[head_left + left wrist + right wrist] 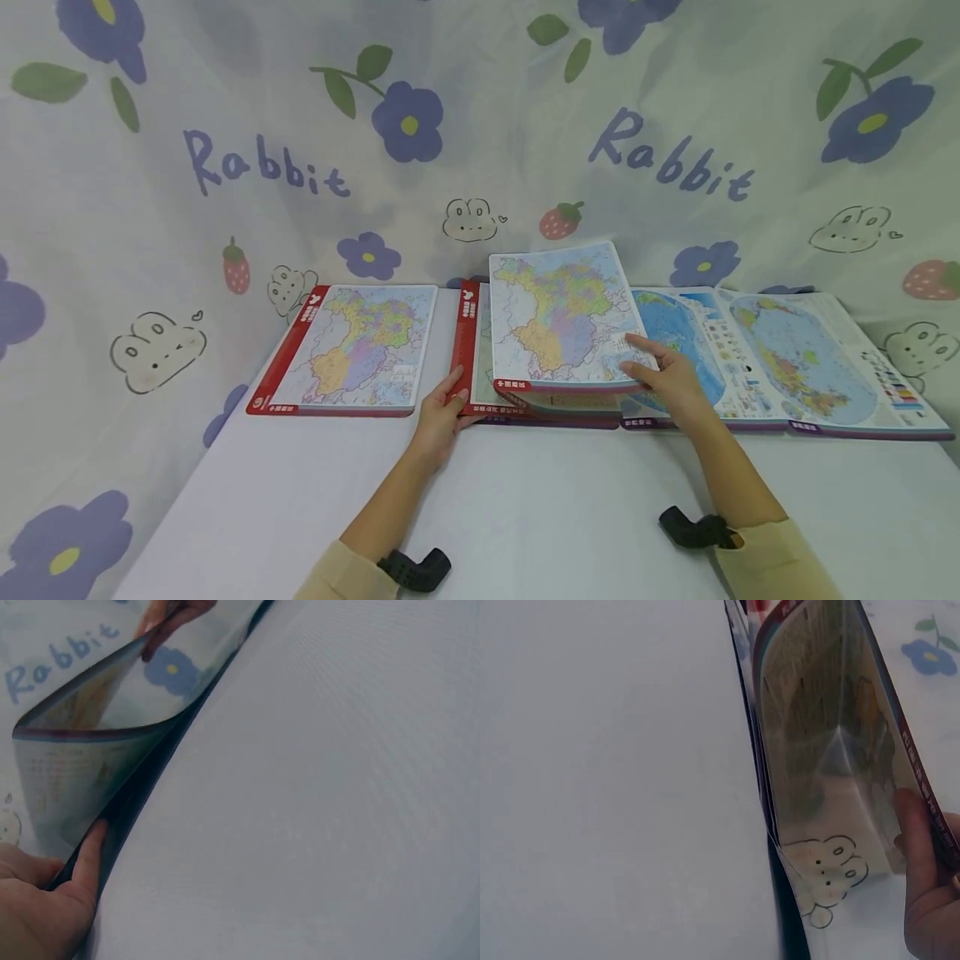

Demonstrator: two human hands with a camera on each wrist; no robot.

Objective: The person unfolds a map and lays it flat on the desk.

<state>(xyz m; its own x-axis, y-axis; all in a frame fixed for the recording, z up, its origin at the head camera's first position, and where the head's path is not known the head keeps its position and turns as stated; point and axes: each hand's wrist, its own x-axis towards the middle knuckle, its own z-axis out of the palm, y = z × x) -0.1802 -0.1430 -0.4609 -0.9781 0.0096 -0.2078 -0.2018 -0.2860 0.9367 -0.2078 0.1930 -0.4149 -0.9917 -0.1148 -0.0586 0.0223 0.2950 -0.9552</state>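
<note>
Plain beige sleeves [783, 565] are worn with two black, bent, round-ended wrist devices [692, 528]

Both arms extend forward from beige sleeves [780, 560], the forearms converging; the left forearm [386, 500] slants up and to the right, the right forearm [738, 467] up and to the left; the left hand [437, 423] pinches between thumb and fingers; the right hand [675, 385], well apart and higher in the head view, pinches likewise, its visible digits pointing left.
</note>
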